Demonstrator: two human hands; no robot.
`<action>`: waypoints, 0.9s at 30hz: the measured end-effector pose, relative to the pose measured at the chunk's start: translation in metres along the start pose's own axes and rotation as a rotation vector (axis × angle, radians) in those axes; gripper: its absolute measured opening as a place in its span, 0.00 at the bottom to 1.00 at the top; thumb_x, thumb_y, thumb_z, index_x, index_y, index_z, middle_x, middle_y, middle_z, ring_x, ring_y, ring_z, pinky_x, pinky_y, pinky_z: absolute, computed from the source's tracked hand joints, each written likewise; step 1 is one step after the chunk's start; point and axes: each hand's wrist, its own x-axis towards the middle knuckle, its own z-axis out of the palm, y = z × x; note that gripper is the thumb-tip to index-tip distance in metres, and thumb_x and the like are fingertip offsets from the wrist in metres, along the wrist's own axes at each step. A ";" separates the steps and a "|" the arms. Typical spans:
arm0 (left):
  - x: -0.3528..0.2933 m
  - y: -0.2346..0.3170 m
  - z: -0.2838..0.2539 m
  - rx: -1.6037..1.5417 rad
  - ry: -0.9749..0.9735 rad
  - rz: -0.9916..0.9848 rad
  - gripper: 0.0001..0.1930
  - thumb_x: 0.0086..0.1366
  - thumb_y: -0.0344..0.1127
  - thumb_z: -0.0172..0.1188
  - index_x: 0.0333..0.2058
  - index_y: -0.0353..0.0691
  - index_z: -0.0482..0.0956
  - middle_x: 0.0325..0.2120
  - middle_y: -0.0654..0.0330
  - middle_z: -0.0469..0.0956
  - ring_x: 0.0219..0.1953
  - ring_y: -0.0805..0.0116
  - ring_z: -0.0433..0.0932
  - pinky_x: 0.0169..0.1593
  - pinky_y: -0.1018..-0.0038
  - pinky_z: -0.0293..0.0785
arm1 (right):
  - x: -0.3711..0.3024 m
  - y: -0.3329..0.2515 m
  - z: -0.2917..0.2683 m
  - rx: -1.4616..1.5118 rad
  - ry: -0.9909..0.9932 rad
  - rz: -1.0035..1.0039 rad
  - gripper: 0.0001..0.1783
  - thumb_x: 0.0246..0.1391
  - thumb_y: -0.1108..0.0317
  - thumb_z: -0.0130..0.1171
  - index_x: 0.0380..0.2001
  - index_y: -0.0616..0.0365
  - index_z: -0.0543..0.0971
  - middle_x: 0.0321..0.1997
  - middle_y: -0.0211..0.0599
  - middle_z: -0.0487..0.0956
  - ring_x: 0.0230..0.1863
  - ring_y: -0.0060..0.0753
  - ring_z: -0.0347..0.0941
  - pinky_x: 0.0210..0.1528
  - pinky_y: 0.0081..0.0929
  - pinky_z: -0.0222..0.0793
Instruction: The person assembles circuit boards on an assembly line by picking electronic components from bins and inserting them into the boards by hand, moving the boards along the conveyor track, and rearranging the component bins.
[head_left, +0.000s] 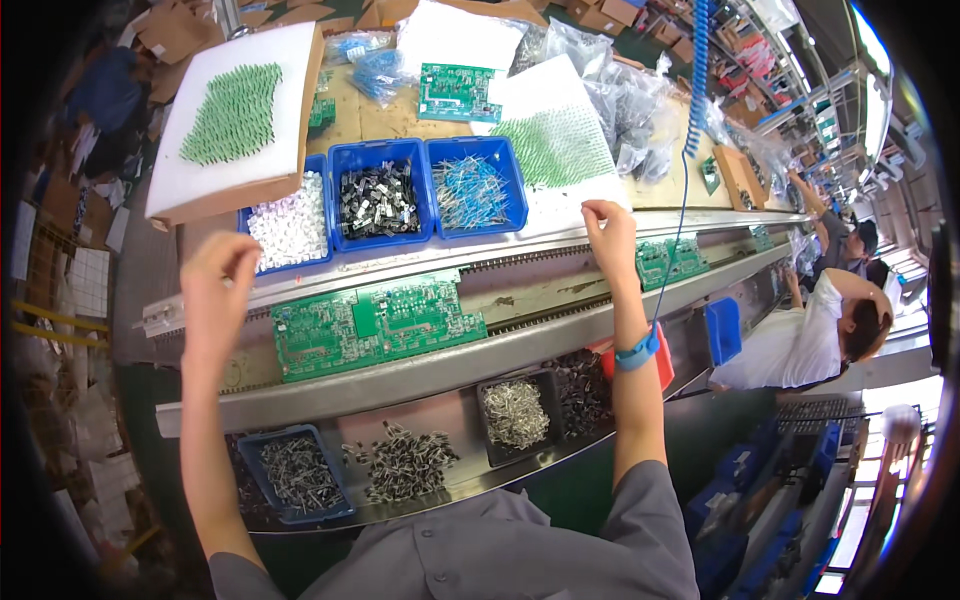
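Observation:
My left hand [215,285] is raised beside the left blue bin of small white parts [288,228]. Its thumb and fingers are pinched together, and whatever they hold is too small to make out. At the near right corner of a white foam sheet stuck with green-tipped parts [555,140], my right hand [612,240] also has its fingers pinched. No object can be told between them. Between my arms, green circuit boards [380,322] lie side by side on the rail conveyor [530,283]. Another green board [672,260] sits on the conveyor just right of my right wrist.
Bins of black parts [378,196] and blue-leaded components [470,192] stand behind the conveyor. A foam block [180,185] is at far left. Nearer me are a tray of silver parts [515,412] and loose capacitors [408,462]. A coiled blue cord [697,80] hangs right. Co-workers sit farther right.

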 end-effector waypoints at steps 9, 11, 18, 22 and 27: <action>-0.056 0.035 0.041 -0.234 -0.189 -0.136 0.03 0.55 0.22 0.61 0.29 0.31 0.77 0.26 0.56 0.76 0.24 0.68 0.74 0.29 0.75 0.70 | 0.050 0.018 0.017 -0.283 -0.280 0.061 0.06 0.43 0.65 0.60 0.25 0.48 0.84 0.26 0.35 0.82 0.33 0.44 0.78 0.37 0.45 0.68; -0.059 0.037 0.044 -0.244 -0.224 -0.150 0.03 0.56 0.22 0.60 0.30 0.32 0.78 0.26 0.56 0.77 0.25 0.68 0.75 0.29 0.75 0.71 | 0.054 0.022 0.021 -0.282 -0.325 0.096 0.06 0.42 0.66 0.59 0.24 0.49 0.84 0.27 0.36 0.82 0.34 0.44 0.78 0.37 0.46 0.68; -0.067 0.039 0.051 -0.251 -0.263 -0.176 0.03 0.56 0.23 0.60 0.31 0.32 0.78 0.26 0.56 0.76 0.25 0.67 0.76 0.29 0.76 0.71 | 0.074 0.042 0.033 -0.325 -0.523 0.187 0.08 0.39 0.63 0.61 0.26 0.48 0.84 0.29 0.38 0.83 0.36 0.44 0.79 0.44 0.47 0.70; -0.070 0.039 0.063 -0.277 -0.285 -0.187 0.03 0.57 0.24 0.60 0.31 0.32 0.78 0.27 0.57 0.77 0.26 0.68 0.76 0.29 0.76 0.72 | 0.077 0.043 0.031 -0.361 -0.543 0.127 0.09 0.40 0.64 0.60 0.27 0.52 0.84 0.29 0.42 0.82 0.35 0.45 0.79 0.41 0.39 0.73; -0.074 0.035 0.072 -0.226 -0.326 -0.139 0.03 0.57 0.26 0.61 0.31 0.33 0.78 0.27 0.57 0.77 0.25 0.66 0.76 0.29 0.75 0.72 | 0.066 0.036 0.032 -0.294 -0.427 0.024 0.09 0.40 0.68 0.58 0.25 0.58 0.82 0.24 0.45 0.80 0.29 0.47 0.78 0.37 0.36 0.73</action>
